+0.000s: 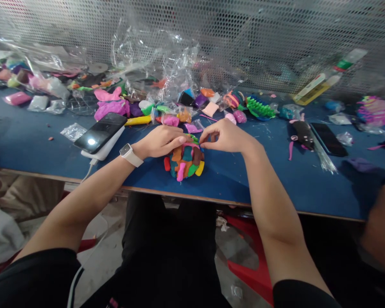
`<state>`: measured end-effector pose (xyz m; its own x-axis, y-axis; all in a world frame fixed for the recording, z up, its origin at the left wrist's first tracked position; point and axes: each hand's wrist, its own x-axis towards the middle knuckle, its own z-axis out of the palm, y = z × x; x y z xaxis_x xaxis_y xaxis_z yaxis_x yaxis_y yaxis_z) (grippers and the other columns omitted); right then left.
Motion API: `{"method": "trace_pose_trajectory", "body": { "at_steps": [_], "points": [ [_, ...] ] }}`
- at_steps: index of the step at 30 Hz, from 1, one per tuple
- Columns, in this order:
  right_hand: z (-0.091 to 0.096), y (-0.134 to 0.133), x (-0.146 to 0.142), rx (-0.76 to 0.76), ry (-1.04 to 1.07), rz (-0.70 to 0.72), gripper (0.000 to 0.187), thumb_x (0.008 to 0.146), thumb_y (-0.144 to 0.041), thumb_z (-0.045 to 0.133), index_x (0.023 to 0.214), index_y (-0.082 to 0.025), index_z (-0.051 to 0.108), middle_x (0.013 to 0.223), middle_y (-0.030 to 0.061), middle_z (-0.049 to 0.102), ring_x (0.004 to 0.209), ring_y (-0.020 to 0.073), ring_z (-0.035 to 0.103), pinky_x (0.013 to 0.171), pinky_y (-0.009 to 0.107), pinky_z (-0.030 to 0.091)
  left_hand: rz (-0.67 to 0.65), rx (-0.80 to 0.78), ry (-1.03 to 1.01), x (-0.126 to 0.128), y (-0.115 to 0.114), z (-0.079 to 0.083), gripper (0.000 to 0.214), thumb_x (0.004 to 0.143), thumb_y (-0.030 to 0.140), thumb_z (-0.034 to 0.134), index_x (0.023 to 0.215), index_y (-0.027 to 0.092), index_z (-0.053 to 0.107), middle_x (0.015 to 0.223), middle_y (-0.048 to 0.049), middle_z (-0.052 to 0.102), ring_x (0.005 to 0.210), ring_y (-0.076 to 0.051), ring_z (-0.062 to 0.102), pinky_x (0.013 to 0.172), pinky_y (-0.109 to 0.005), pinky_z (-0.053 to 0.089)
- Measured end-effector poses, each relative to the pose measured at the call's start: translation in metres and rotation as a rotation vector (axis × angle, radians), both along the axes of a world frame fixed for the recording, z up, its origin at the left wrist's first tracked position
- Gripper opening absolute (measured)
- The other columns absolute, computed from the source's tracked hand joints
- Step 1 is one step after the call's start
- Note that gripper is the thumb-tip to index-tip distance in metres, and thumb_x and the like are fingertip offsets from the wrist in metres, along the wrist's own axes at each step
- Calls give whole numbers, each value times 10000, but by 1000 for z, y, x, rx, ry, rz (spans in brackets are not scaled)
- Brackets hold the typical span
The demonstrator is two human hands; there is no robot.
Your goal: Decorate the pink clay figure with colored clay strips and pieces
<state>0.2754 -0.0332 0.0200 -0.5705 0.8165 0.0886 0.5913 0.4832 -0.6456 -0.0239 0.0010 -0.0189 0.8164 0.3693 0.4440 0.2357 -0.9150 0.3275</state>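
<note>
Head view: hands (162, 141) (226, 137) touch clay (186, 164); label (312, 87) blurred.

Craft workbench: blue table (35, 145) strewn with modelling-clay pieces (111, 107), plastic wrappers (167, 64), perforated metal screen (244, 25) behind.

Left arm (83, 201): bare forearm, extended forward from lower left, angled inward.
Left wrist (141, 149): straight.
Left hand (160, 142): palm down, fingers (179, 139) flat, together, pointing right; loose, not clenched.
Right arm (269, 214): bare forearm, rising from lower right, angled inward.
Right wrist (252, 149): slightly flexed.
Right hand (226, 136): knuckles up, fingers curled, thumb and forefinger tips (205, 139) pinched together.
Both hands: fingertips nearly meeting at centre.
</note>
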Motion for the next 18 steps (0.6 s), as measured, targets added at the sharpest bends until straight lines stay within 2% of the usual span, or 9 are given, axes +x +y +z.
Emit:
{"method": "trace_pose_trajectory", "body": {
  "at_steps": [6, 9, 12, 15, 18],
  "points": [
    [-2, 1, -1, 0, -21, -20, 139, 867, -327, 846, 911, -217, 918, 815, 48, 851, 733, 198, 715, 723, 358, 509, 2, 8, -30, 0, 2, -4, 819, 1237, 639, 194, 1205, 180, 871, 970, -120, 811, 830, -233, 742, 739, -363, 507],
    [-2, 1, 0, 3, -31, -32, 123, 864, -306, 847, 905, -214, 917, 816, 51, 851, 727, 194, 713, 728, 359, 517, 47, 10, -79, 1, 2, -6, 802, 1237, 641, 209, 1104, 194, 862, 957, -109, 812, 809, -224, 743, 737, -364, 502],
    [-2, 1, -2, 3, -32, -19, 127, 866, -293, 822, 898, -217, 919, 807, 46, 847, 718, 191, 707, 727, 361, 520, 119, 18, -134, 0, 3, -7, 782, 1241, 621, 229, 944, 198, 815, 851, -88, 766, 733, -200, 700, 702, -355, 472],
    [-2, -1, -4, 7, -34, -15, 132, 871, -299, 814, 895, -218, 915, 806, 46, 843, 718, 194, 706, 735, 367, 518, 184, 58, -145, 1, 4, -5, 698, 1237, 555, 341, 741, 207, 688, 693, -48, 647, 627, -169, 590, 645, -352, 392],
    [-2, 0, -4, 8, -48, -16, 131, 875, -313, 814, 888, -216, 902, 800, 44, 835, 713, 197, 699, 734, 371, 509, 236, 117, -137, 2, 4, -2, 569, 1169, 449, 535, 651, 213, 554, 636, -16, 557, 608, -159, 514, 637, -353, 355]
  ]
}}
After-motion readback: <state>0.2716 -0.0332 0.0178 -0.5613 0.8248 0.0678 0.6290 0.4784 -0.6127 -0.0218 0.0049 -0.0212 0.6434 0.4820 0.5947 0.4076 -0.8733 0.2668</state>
